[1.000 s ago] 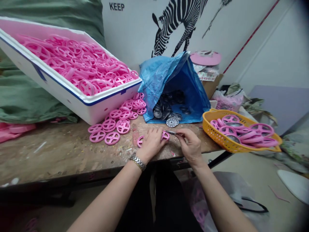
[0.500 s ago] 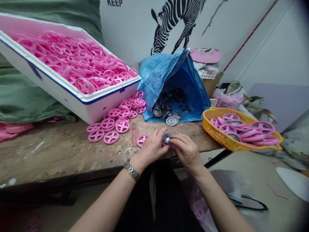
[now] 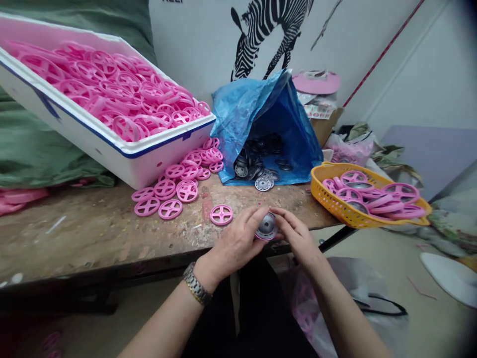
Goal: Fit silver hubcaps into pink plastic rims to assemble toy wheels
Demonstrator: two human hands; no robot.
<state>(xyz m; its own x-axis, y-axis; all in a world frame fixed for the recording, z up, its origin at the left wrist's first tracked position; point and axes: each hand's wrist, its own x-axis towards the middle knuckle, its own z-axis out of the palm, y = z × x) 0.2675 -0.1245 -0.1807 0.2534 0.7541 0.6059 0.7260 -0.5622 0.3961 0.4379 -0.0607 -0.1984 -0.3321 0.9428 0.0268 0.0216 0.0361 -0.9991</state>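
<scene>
Between my two hands is a toy wheel point(image 3: 266, 226) with a silver-grey hubcap facing up and a pink rim showing beneath it. My left hand point(image 3: 238, 237) is closed around its left side, thumb and fingers at the edge. The fingers of my right hand point(image 3: 294, 232) grip the right side. Just left of my left hand, a single pink spoked wheel point(image 3: 221, 215) lies flat on the wooden table. Loose grey hubcaps point(image 3: 264, 183) lie at the mouth of a blue plastic bag point(image 3: 238, 112), with more inside it.
A white foam box point(image 3: 164, 144) full of pink wheels leans at the left, and a pile of pink wheels point(image 3: 170, 209) lies below it. An orange basket point(image 3: 328, 199) holding wheels with grey centres stands at the right edge of the wooden table point(image 3: 112, 233).
My hands have brought the wheel nearer to me, off the table's edge, and its grey face now tilts up toward me. The single pink wheel on the table is uncovered.
</scene>
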